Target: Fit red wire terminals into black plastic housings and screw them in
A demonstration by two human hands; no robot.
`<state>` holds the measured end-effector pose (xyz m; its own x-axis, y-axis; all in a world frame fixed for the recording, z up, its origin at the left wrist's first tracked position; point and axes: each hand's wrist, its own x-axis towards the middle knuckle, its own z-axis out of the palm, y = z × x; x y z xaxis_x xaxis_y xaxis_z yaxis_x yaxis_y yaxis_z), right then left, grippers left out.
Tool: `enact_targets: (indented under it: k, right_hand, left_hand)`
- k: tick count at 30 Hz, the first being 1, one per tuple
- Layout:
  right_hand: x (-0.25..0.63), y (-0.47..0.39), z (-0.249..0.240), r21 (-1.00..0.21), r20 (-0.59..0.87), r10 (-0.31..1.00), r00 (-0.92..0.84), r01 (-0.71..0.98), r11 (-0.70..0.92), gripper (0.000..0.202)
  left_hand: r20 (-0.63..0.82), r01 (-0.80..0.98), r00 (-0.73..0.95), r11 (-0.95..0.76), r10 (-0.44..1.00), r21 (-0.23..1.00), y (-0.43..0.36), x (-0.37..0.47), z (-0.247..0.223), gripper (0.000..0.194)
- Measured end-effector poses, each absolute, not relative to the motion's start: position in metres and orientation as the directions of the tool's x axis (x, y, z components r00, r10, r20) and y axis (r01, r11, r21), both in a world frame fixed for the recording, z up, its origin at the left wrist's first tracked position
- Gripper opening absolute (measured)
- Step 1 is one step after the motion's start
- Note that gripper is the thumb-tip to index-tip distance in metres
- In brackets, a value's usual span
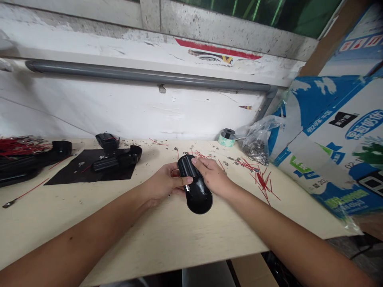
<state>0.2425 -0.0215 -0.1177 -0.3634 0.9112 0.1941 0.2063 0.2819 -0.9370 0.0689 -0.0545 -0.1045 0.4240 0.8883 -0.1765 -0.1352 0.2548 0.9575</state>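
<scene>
A black plastic housing (200,196) with a rounded end is held between my two hands above the table. My left hand (169,178) grips its left side, with the thumb lying across it. On the upper right side my right hand (211,172) is closed round it, thumb near the top end. A small metallic piece (187,187) shows at the housing's left edge, just below my left thumb. The fingers behind the housing are partly hidden. Red wires (200,154) and small metal parts lie on the table just beyond my hands.
On the left, similar black housings (116,160) rest on a black sheet (67,171). Beside them is a heap of red wires (22,146). At the back right stand a solder spool (226,139) and a plastic bag of metal parts (255,148). A printed carton (329,139) borders the table's right side.
</scene>
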Motion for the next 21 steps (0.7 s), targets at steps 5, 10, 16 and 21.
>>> enact_targets:
  k: [5, 10, 16, 21]
  right_hand:
    - [0.243, -0.019, -0.121, -0.943, 0.192, 0.914, -0.358, 0.192, 0.273, 0.055]
    - [0.241, -0.019, -0.122, -0.994, 0.086, 0.934, -0.346, 0.039, 0.106, 0.057]
    - [0.236, -0.022, -0.12, -0.99, -0.029, 0.949, -0.314, -0.124, -0.071, 0.053]
    - [0.24, -0.021, -0.121, -0.99, 0.075, 0.964, -0.256, -0.134, 0.041, 0.044]
  left_hand:
    - [-0.144, -0.118, 0.402, 0.207, 0.904, 0.971, -0.053, 0.067, -0.11, 0.038]
    - [-0.209, -0.125, 0.519, 0.316, 0.828, 0.94, -0.05, 0.06, -0.107, 0.039]
    - [-0.223, -0.219, 0.526, 0.383, 0.821, 0.897, -0.046, 0.056, -0.108, 0.031]
    - [-0.236, -0.237, 0.525, 0.407, 0.817, 0.882, -0.043, 0.055, -0.11, 0.026]
